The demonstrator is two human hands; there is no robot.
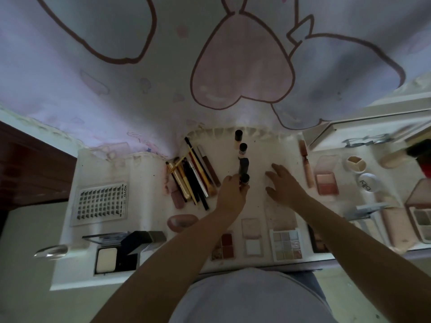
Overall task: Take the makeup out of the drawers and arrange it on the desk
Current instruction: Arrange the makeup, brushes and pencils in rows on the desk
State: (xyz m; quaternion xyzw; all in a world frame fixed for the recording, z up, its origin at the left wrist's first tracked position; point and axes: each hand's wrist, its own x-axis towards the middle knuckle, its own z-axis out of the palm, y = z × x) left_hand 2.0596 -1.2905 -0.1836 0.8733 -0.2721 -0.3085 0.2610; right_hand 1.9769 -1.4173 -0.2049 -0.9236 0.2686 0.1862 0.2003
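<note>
Left hand (231,192) pinches one of four dark-capped bottles (245,179); right hand (283,183) spread flat on desk (144,173).

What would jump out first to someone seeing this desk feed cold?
Probably the two hands at the desk's middle: the left hand grips a small dark-capped bottle at the near end of a row of bottles, while the right hand lies open beside it. Next, the heap of pencils and brushes just left of them, and the big pink heart on the curtain behind.
</note>
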